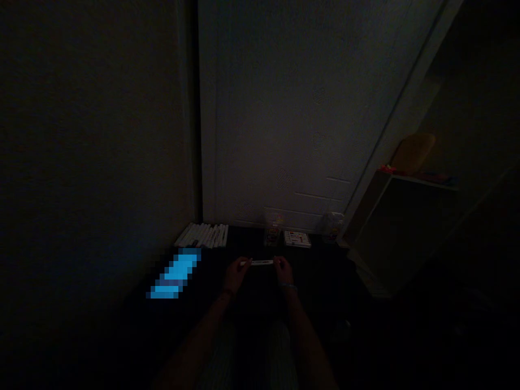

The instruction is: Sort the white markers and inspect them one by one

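A slim white marker pen (262,262) lies level between my two hands, just above the dark table. My left hand (235,274) pinches its left end, and my right hand (283,271) pinches the right end. Dark printing runs along the barrel. Both sets of fingers are closed, though dim light hides their details. Behind my left hand is a row of several similar white pens (207,236). Beyond my right hand lies a flat pack (297,239) of what look like white pens, with a clear printed pouch (272,230) to its left.
A glowing blue screen (176,273), blurred out, lies on the table (252,298) left of my hands. At the back right stands a clear container (333,227). A pale panel (276,108) rises behind. On the right, a cabinet (406,233) bears a rounded brownish object (414,153).
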Demonstrator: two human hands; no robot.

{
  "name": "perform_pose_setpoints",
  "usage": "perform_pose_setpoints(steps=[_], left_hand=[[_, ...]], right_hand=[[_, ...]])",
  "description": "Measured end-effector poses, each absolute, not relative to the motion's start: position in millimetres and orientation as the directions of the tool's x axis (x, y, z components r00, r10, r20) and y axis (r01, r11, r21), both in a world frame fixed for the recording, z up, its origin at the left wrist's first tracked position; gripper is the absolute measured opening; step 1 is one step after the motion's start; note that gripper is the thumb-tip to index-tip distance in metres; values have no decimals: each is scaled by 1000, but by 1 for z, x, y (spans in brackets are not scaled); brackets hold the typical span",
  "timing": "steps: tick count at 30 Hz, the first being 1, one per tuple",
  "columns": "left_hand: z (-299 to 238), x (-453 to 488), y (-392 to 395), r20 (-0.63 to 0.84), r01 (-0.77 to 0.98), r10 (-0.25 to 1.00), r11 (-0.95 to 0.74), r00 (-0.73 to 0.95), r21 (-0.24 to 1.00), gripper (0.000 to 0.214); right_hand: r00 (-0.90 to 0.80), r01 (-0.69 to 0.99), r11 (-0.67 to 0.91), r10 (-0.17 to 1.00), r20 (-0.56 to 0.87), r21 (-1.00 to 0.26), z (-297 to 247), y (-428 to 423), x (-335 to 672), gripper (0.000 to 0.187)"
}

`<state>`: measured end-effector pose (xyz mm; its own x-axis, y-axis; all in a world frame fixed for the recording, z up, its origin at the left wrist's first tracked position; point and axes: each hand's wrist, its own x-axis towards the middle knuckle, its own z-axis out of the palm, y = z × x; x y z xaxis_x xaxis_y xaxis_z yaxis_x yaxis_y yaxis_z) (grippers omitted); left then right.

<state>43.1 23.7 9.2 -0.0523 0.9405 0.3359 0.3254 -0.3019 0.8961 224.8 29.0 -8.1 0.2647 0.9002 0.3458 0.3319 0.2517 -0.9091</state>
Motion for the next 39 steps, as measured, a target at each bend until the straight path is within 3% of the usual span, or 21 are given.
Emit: perform_pose_setpoints(steps=[10,39], left_hand=[[2,41,30,411,433,905,-330,-108,839,31],[-8,40,35,437,427,899,-381,-36,820,26]], right_hand=[[222,351,282,901,372,-893,-12,29,222,34],[207,419,219,922,327,-881,-13,30,222,26]])
